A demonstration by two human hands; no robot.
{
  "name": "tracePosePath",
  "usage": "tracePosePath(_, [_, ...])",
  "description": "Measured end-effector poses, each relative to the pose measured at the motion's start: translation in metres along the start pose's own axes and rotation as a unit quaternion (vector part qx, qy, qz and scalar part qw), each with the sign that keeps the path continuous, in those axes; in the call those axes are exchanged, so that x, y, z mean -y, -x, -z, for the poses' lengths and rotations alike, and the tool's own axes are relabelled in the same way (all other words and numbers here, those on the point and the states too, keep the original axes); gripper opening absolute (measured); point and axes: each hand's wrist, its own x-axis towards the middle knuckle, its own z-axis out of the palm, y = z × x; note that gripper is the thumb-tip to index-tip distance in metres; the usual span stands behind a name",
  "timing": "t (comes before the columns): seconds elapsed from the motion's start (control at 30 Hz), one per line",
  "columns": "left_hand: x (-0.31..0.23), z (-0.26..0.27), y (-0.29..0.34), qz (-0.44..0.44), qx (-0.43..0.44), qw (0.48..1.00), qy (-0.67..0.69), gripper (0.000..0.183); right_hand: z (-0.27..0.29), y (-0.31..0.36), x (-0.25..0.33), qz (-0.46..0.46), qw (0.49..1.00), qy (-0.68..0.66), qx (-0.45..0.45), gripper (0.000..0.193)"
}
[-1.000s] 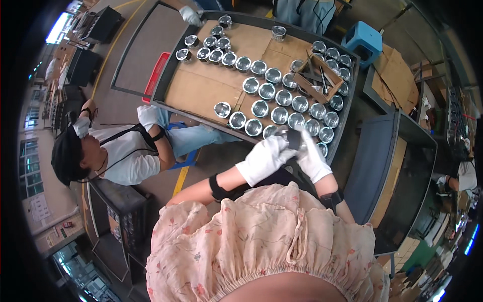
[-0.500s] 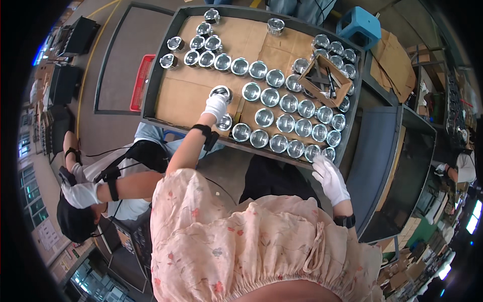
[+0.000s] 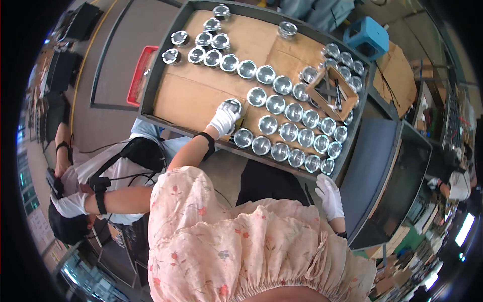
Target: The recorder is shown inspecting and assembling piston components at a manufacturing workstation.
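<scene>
My left hand (image 3: 224, 121), in a white glove, is closed on a round lens unit (image 3: 232, 104) with a silver rim, over the cardboard lining of a dark-framed tray. Its fingers grip the top of the unit; the lower part is hidden. Another lens unit beside the wrist is mostly covered by the hand. Close by on the right stand rows of similar clear-domed lens units (image 3: 275, 104). My right hand (image 3: 330, 196), also gloved in white, is just outside the near right edge of the tray (image 3: 282, 168), fingers stretched out and holding nothing.
A small cardboard box (image 3: 329, 95) with a black pen and dark pieces sits among the units at right. Beyond the tray are a blue stool (image 3: 366, 38) and a red basket (image 3: 138, 75). At left a co-worker in a black cap (image 3: 68, 221) leans close to the tray.
My left hand has shifted slightly right and nearer with the lens unit, toward the rows. My right hand has drawn back a little from the tray's near edge. The whole view has shifted slightly.
</scene>
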Motion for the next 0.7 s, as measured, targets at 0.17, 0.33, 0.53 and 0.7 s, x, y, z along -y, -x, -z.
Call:
tracePosePath(0.17, [-0.004, -0.075, 0.008, 0.066, -0.009, 0.995, -0.079, 0.037, -0.014, 0.0, 0.011, 0.018, 0.998, 0.051, 0.025, 0.032])
tracePosePath(0.33, [-0.015, -0.051, -0.014, 0.048, 0.168, 0.967, -0.188, 0.046, -0.015, -0.008, -0.001, 0.019, 0.997, 0.075, 0.016, 0.034])
tracePosePath(0.53, [0.006, -0.051, 0.004, 0.055, 0.103, 0.976, -0.186, 0.043, -0.011, -0.002, -0.002, 0.008, 0.997, 0.071, 0.018, 0.035])
tracePosePath(0.7, [0.057, -0.074, 0.016, 0.089, 0.113, 0.969, -0.2, 0.037, -0.012, 0.0, -0.007, 0.007, 0.996, 0.089, 0.016, 0.036])
